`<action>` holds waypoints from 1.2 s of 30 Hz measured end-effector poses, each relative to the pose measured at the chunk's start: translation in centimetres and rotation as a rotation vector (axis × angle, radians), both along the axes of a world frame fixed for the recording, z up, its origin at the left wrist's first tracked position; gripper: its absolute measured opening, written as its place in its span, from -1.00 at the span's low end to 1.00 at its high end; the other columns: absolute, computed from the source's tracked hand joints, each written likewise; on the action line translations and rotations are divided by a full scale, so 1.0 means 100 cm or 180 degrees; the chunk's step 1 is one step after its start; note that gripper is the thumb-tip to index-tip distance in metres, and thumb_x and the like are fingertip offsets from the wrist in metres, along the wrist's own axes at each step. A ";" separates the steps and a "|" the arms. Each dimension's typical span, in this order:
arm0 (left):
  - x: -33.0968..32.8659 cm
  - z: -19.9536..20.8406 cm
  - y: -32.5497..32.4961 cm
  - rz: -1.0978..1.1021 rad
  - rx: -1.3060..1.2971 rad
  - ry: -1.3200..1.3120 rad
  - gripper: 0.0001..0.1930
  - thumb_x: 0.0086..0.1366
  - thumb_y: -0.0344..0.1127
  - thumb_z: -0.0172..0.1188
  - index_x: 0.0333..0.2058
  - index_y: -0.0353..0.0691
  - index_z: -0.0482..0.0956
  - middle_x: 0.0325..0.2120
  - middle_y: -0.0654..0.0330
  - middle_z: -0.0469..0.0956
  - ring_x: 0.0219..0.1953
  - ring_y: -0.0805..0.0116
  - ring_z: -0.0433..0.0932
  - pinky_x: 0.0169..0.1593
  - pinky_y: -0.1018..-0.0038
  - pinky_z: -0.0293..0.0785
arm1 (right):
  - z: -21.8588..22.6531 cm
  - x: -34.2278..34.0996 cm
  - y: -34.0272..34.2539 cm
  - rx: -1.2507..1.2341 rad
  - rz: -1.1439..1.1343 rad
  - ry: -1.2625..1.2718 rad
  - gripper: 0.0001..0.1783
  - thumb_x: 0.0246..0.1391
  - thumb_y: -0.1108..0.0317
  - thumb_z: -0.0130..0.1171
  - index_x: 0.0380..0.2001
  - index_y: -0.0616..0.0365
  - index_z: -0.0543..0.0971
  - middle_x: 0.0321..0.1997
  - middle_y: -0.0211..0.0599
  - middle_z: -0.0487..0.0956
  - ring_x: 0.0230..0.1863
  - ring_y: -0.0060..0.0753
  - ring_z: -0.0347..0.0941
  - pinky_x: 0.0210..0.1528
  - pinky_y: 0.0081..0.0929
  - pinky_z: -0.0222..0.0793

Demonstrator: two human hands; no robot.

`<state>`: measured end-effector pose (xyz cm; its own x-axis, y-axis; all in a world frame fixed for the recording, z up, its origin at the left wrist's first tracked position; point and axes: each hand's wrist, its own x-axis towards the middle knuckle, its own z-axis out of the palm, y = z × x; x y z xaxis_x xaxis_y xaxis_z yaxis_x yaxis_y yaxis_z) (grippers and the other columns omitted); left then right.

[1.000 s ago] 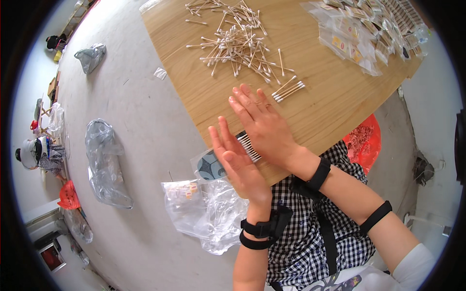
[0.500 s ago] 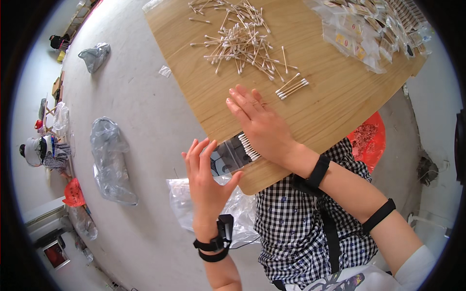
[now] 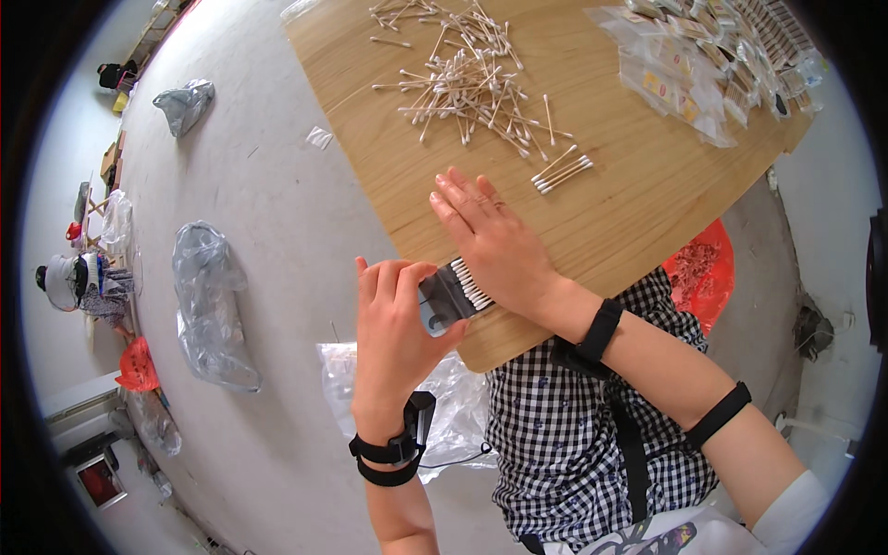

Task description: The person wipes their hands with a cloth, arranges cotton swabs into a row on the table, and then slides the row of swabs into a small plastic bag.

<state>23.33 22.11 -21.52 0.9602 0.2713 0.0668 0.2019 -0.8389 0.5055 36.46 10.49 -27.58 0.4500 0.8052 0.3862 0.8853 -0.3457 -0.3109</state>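
A: Your left hand (image 3: 398, 310), state?
B: Grasping. Thumb on one side, fingers on the other, across the width of the clear pouch (image 3: 446, 303) with the dark band. How hard you squeeze, can't tell.

A: Your right hand (image 3: 504, 250)?
B: Laid flat, fingers out straight, not clenched. It covers most of the swab row (image 3: 472, 285); only white tips show, on your left. Sticks hidden.

A: Key relation?
B: Row sits just right of your left fingertips and slightly farther out, by the left edge of the wooden table (image 3: 398, 208). Pouch's long axis slants from your left hand up and right to that row; the tips line up across its end. Your right hand is nearer the row, right over it; your left has the pouch. Tips inside the pouch or on it? Can't tell.

A: Farther out?
B: Small swab group (image 3: 562, 173) beyond your right hand, to its right. Loose swab pile (image 3: 472, 92) past that. Packets (image 3: 684, 65) heaped at the far right. Clear plastic bag (image 3: 458, 388) below the table edge, near your left wrist. Red bag (image 3: 703, 277) off the near right side.
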 end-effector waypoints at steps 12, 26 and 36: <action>0.002 -0.004 -0.003 -0.0069 -0.0117 -0.0001 -0.39 -0.23 -0.41 0.51 -0.13 -0.26 0.47 -0.17 0.12 0.44 0.01 0.05 0.39 0.36 0.02 0.20 | 0.000 -0.002 0.001 -0.0006 -0.0022 0.0046 -0.48 0.18 0.39 -0.07 0.20 0.39 0.35 0.38 0.05 0.29 0.49 -0.10 0.08 0.51 -0.14 -0.03; -0.002 -0.014 0.000 0.0025 -0.0218 -0.0294 -0.36 -0.31 -0.41 0.53 -0.14 -0.25 0.47 -0.15 0.10 0.43 0.01 -0.02 0.36 0.35 -0.04 0.16 | 0.000 -0.023 0.022 0.0294 -0.0024 0.0493 -0.41 0.12 0.50 0.01 0.26 0.31 0.30 0.41 -0.07 0.26 0.48 -0.11 0.09 0.49 -0.16 0.03; -0.009 -0.027 -0.019 0.0195 0.0008 -0.0250 -0.09 -0.11 -0.14 0.56 0.21 -0.29 0.32 0.18 0.01 0.33 0.25 -0.11 0.24 0.39 -0.06 0.04 | 0.008 -0.017 0.008 0.1589 0.0114 0.2445 -0.48 0.30 0.46 -0.07 0.32 0.23 0.27 0.41 -0.11 0.28 0.49 -0.15 0.08 0.47 -0.25 0.01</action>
